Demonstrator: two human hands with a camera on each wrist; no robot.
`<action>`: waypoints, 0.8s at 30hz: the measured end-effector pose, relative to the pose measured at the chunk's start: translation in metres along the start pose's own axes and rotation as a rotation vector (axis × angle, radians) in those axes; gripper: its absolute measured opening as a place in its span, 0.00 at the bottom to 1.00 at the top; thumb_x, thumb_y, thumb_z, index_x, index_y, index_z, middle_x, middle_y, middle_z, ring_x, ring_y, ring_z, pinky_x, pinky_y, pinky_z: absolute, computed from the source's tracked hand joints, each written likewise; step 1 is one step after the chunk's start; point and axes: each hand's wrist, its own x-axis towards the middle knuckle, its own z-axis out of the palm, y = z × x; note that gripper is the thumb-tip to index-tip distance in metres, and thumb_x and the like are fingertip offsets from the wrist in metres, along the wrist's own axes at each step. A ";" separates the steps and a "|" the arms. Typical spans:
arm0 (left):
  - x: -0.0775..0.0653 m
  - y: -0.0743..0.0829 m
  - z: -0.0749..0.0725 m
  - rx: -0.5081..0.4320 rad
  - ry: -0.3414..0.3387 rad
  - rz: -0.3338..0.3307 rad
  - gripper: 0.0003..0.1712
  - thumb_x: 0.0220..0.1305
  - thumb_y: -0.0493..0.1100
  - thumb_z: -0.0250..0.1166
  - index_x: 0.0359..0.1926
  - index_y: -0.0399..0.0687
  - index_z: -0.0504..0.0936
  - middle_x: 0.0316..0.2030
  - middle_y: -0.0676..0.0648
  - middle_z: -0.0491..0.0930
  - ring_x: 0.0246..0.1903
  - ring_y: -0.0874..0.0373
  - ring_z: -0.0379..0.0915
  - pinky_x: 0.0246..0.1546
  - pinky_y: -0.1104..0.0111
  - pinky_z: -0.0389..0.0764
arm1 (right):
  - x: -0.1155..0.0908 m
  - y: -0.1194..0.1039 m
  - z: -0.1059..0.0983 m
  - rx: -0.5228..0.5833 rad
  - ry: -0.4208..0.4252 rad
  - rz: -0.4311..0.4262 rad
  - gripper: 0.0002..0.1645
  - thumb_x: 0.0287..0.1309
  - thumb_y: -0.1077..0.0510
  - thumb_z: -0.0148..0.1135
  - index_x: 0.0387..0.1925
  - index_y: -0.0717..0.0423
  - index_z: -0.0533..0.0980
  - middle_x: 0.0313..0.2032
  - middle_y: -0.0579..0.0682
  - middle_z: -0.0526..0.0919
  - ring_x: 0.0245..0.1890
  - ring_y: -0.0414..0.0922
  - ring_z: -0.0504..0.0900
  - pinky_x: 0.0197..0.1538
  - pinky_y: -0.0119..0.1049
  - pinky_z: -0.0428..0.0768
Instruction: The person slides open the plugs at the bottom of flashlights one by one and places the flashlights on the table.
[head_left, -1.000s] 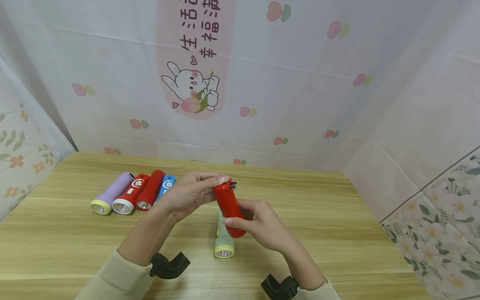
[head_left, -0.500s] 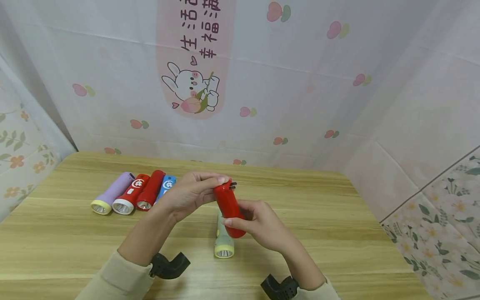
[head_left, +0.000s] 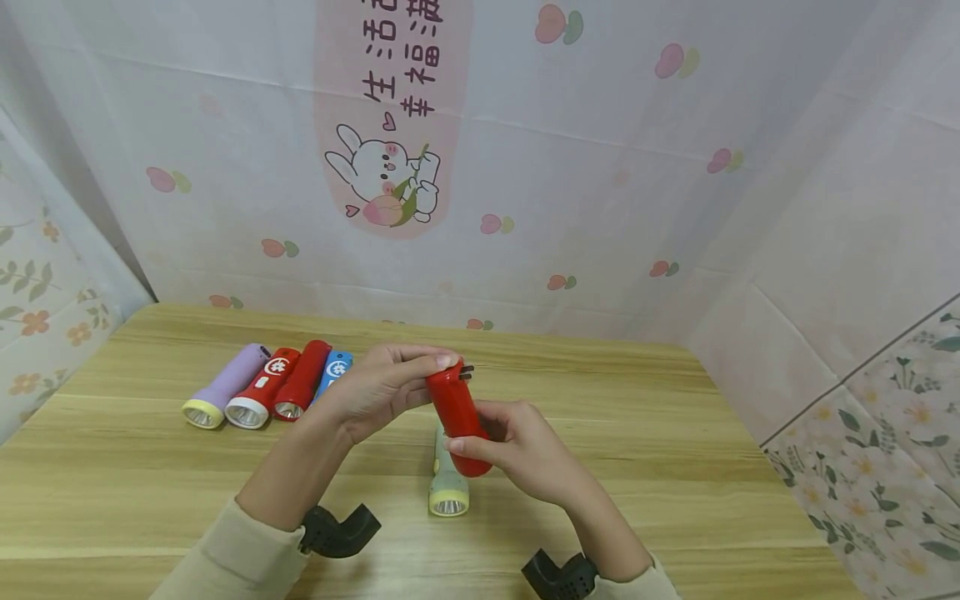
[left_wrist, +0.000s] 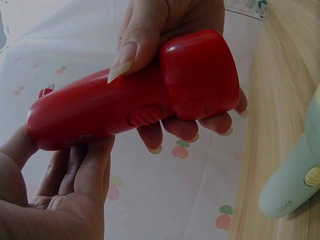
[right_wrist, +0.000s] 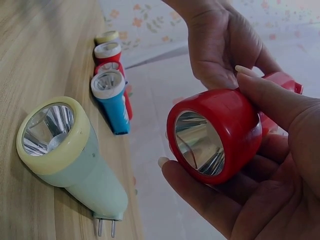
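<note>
Above the table a red flashlight (head_left: pixel 456 407) is held tilted between both hands. My left hand (head_left: pixel 386 383) pinches its tail end between thumb and fingers, beside two metal plug prongs (head_left: pixel 467 372) that stick out there. Nearer the lamp end, my right hand (head_left: pixel 517 446) grips the body. A ribbed red slide switch (left_wrist: pixel 145 116) shows on its side in the left wrist view. The right wrist view shows its reflector (right_wrist: pixel 199 142), unlit. Beneath it, a pale green flashlight (head_left: pixel 447 483) with a yellow rim lies on the table, partly covered by the red one.
At the left of the wooden table (head_left: pixel 637 467) lie a purple flashlight (head_left: pixel 231 377), a red one with a white rim (head_left: pixel 262 385), a plain red one (head_left: pixel 303 379) and a blue one (head_left: pixel 334 369), side by side. A printed cloth (head_left: pixel 592 167) hangs behind.
</note>
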 end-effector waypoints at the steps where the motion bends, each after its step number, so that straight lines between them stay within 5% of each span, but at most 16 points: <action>1: 0.000 0.000 0.000 -0.007 0.000 -0.003 0.19 0.74 0.40 0.59 0.58 0.31 0.81 0.49 0.51 0.84 0.52 0.55 0.81 0.57 0.66 0.84 | 0.000 0.000 0.000 0.000 -0.002 -0.002 0.18 0.65 0.51 0.67 0.52 0.57 0.82 0.42 0.52 0.89 0.37 0.42 0.87 0.44 0.34 0.86; 24: 0.000 0.000 0.000 -0.021 0.000 -0.028 0.19 0.73 0.40 0.59 0.57 0.31 0.81 0.48 0.52 0.84 0.49 0.57 0.82 0.56 0.68 0.84 | 0.000 0.000 0.001 -0.006 -0.016 -0.003 0.19 0.64 0.50 0.68 0.52 0.56 0.82 0.43 0.52 0.89 0.37 0.42 0.88 0.43 0.33 0.86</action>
